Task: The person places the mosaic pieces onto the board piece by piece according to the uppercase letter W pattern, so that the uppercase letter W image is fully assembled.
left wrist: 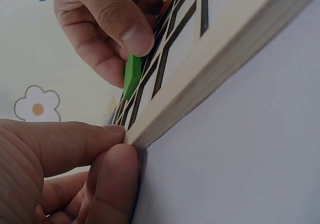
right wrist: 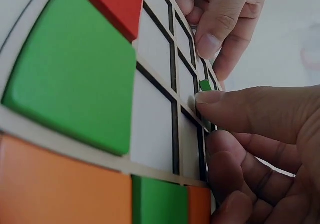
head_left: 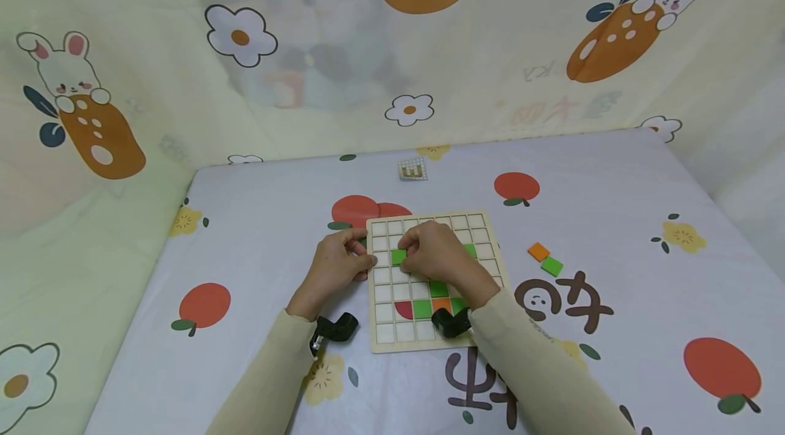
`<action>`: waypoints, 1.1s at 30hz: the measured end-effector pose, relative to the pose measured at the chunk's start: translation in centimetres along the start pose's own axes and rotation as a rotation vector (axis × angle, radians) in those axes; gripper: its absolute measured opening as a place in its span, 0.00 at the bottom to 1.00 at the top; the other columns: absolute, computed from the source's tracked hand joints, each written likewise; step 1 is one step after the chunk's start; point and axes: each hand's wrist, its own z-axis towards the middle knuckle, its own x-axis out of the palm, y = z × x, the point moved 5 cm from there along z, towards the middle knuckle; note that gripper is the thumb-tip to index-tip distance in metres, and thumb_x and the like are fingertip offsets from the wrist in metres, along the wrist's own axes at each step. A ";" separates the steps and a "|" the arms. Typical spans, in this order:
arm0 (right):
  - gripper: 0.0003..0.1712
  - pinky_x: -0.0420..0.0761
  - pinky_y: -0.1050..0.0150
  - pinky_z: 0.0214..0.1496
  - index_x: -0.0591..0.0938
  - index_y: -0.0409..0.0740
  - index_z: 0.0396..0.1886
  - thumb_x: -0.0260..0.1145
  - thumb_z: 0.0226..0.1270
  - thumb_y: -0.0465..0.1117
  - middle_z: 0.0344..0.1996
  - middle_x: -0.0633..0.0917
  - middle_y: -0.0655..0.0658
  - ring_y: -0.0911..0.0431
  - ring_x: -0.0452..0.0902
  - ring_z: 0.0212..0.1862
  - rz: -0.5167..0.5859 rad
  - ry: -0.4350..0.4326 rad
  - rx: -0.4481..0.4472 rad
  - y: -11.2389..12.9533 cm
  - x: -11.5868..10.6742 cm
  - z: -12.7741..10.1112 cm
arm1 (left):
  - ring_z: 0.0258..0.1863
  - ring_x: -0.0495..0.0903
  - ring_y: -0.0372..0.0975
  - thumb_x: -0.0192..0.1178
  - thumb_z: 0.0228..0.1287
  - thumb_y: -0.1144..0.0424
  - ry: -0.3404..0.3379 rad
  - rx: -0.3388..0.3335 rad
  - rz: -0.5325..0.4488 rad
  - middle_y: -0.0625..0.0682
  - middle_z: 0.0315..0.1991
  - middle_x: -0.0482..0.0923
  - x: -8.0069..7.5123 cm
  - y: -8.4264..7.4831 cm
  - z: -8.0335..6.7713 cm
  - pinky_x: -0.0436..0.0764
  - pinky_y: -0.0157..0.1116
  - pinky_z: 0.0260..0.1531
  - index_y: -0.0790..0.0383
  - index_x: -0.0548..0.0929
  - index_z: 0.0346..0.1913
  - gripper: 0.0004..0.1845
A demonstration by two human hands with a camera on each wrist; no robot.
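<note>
While my right hand [head_left: 432, 251] pinches a green tile [head_left: 398, 257] at its fingers [right wrist: 235, 109], tilted over a cell in the grid board's [head_left: 381, 343] left columns, my left hand [head_left: 337, 264] grips the board's left edge. Green, orange and red tiles fill cells near my right wrist; two loose tiles [head_left: 545, 258] lie apart on the tabletop [head_left: 257, 230].

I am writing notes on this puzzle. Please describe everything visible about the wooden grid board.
The wooden grid board is a pale, flat square frame of small square cells, lying on the printed cloth. Most cells are empty; some hold green, orange and red tiles. The left hand grips its left edge, and the right hand pinches a green tile over a cell near that edge.
</note>
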 end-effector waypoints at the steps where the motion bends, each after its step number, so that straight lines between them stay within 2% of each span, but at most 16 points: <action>1: 0.15 0.76 0.65 0.34 0.87 0.44 0.40 0.75 0.50 0.36 0.26 0.81 0.51 0.56 0.74 0.33 0.000 0.001 0.004 0.0 0.0 0.0 | 0.21 0.82 0.39 0.69 0.57 0.69 0.002 -0.001 -0.001 0.54 0.32 0.78 0.0 0.0 0.0 0.84 0.34 0.23 0.64 0.75 0.63 0.29; 18: 0.12 0.73 0.65 0.29 0.87 0.45 0.38 0.75 0.51 0.36 0.22 0.80 0.50 0.57 0.73 0.28 -0.015 -0.011 -0.003 0.0 0.4 0.2 | 0.21 0.82 0.39 0.69 0.56 0.69 -0.004 -0.019 -0.013 0.54 0.32 0.78 0.0 -0.2 -0.1 0.84 0.34 0.23 0.63 0.75 0.63 0.29; 33: 0.14 0.73 0.65 0.29 0.86 0.45 0.42 0.75 0.53 0.37 0.25 0.79 0.49 0.56 0.73 0.29 -0.003 0.011 0.020 0.1 0.3 0.1 | 0.21 0.82 0.39 0.69 0.57 0.69 0.009 -0.013 -0.009 0.54 0.33 0.78 0.0 -0.3 -0.2 0.83 0.33 0.23 0.63 0.75 0.64 0.30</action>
